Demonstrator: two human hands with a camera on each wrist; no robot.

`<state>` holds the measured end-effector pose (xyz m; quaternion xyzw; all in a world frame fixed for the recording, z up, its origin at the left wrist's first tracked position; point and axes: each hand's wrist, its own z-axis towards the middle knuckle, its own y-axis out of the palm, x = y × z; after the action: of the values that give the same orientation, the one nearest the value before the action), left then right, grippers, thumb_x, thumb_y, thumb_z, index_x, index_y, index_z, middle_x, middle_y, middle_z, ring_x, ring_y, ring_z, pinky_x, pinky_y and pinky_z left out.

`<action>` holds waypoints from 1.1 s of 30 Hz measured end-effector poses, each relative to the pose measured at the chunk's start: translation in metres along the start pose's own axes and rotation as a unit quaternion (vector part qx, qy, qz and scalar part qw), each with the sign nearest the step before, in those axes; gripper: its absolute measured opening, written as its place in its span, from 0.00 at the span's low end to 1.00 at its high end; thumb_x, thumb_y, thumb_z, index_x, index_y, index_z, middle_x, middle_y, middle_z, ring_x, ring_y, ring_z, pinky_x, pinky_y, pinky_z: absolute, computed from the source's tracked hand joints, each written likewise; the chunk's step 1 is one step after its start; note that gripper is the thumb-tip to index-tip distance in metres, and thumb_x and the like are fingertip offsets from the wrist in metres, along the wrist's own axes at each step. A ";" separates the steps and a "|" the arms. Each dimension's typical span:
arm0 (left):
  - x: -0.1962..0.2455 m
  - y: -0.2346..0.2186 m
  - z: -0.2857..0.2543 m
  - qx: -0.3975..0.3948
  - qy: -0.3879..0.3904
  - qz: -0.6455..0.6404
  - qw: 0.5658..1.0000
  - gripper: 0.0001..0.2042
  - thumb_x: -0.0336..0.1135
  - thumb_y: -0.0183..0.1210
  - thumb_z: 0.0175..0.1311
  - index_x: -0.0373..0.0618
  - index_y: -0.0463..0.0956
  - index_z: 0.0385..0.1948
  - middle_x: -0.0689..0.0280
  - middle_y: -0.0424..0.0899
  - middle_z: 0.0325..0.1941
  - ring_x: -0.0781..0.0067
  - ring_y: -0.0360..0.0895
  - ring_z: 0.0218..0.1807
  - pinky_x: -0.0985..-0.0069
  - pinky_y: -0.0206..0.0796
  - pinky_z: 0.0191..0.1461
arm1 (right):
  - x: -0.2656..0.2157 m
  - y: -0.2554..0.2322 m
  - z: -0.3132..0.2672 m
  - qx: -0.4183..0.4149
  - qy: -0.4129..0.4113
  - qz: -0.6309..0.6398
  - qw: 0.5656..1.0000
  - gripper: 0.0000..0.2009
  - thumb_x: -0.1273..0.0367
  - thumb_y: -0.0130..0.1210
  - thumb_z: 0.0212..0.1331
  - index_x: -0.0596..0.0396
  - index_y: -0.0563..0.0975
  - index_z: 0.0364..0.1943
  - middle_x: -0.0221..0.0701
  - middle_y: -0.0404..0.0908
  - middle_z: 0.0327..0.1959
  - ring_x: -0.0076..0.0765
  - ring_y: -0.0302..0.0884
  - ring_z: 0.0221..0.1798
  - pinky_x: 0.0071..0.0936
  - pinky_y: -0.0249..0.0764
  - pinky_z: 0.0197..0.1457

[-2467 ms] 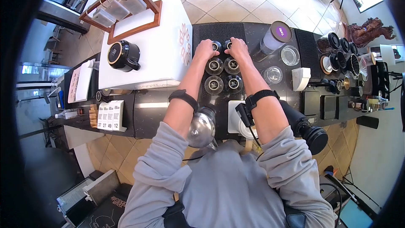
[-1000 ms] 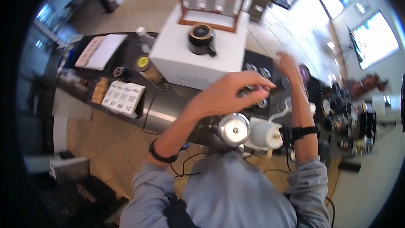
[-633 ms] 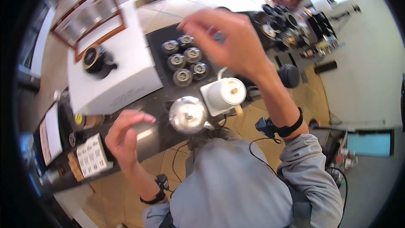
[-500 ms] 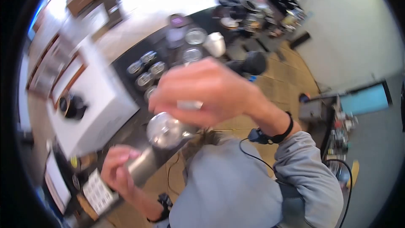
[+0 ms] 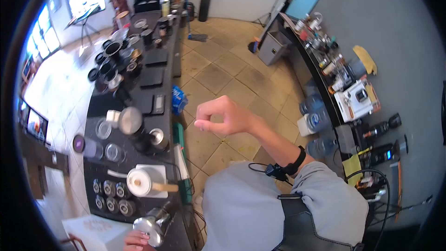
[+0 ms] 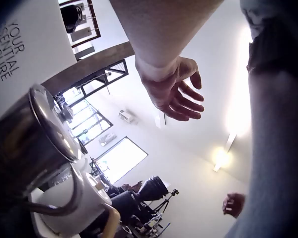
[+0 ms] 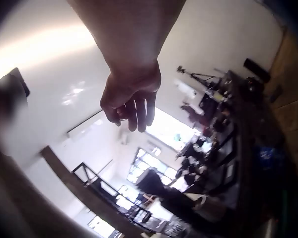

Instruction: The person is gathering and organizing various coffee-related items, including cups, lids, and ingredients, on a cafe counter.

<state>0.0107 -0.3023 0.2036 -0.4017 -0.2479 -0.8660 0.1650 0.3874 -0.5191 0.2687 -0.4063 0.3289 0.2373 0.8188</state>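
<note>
My right hand [image 5: 225, 116] hangs in the air over the tiled floor, fingers loosely bent and holding nothing. The right wrist view shows the same hand [image 7: 131, 101] with its fingers hanging relaxed. At the bottom edge of the head view, my left hand [image 5: 136, 241] overlaps the steel kettle [image 5: 149, 228]. Seen from the left wrist, that hand [image 6: 171, 91] is apart from the kettle [image 6: 35, 144], its fingers loosely spread and bare. Nearby on the black counter [image 5: 158, 153] stand a white gooseneck kettle [image 5: 139, 181] and several small dark-lidded jars [image 5: 109, 188].
Along the counter stand a grinder [image 5: 132, 123], clear glass containers [image 5: 114, 152], a purple-lidded canister [image 5: 86, 145] and black scales [image 5: 152, 76]. A white box [image 5: 95, 227] is at lower left. Opposite, a shelf [image 5: 320, 90] holds bottles and gear, with water jugs [image 5: 318, 118] below.
My hands have come away from the small jars, and the head view has swung far to the right. The right hand has moved off the counter, out over the floor.
</note>
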 end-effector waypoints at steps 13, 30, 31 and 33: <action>-0.136 0.251 0.111 -0.181 -0.112 -0.110 0.971 0.16 0.42 0.48 0.71 0.34 0.74 0.39 0.49 0.77 0.36 0.54 0.74 0.39 0.57 0.67 0.47 | 0.292 -0.109 -0.396 0.153 0.508 -0.058 0.846 0.10 0.63 0.55 0.59 0.54 0.78 0.27 0.30 0.80 0.22 0.24 0.76 0.27 0.29 0.71 0.32; -0.546 0.530 0.097 -0.693 -0.310 0.038 0.650 0.11 0.36 0.48 0.74 0.38 0.75 0.38 0.61 0.82 0.34 0.72 0.80 0.35 0.76 0.72 0.41 | 0.154 0.088 -0.660 0.360 0.814 0.130 0.438 0.13 0.63 0.48 0.58 0.56 0.80 0.27 0.36 0.81 0.21 0.37 0.80 0.22 0.34 0.79 0.28; -0.582 0.524 0.086 -0.743 -0.335 0.051 0.577 0.12 0.37 0.49 0.73 0.37 0.75 0.39 0.59 0.82 0.35 0.71 0.80 0.35 0.74 0.73 0.41 | 0.145 0.097 -0.659 0.377 0.812 0.175 0.409 0.12 0.63 0.48 0.58 0.54 0.81 0.31 0.35 0.83 0.25 0.35 0.83 0.27 0.35 0.80 0.30; -0.647 0.502 0.068 -0.746 -0.410 0.075 0.520 0.11 0.34 0.46 0.73 0.40 0.77 0.40 0.62 0.83 0.30 0.73 0.80 0.31 0.77 0.72 0.35 | 0.131 0.100 -0.646 0.405 0.806 0.220 0.373 0.13 0.62 0.48 0.58 0.52 0.81 0.36 0.34 0.84 0.29 0.33 0.85 0.31 0.36 0.81 0.32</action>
<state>0.6991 -0.6215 -0.1130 -0.7053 0.4796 -0.4580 -0.2504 0.1866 -0.9785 -0.1710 0.0610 0.9676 -0.1920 0.1524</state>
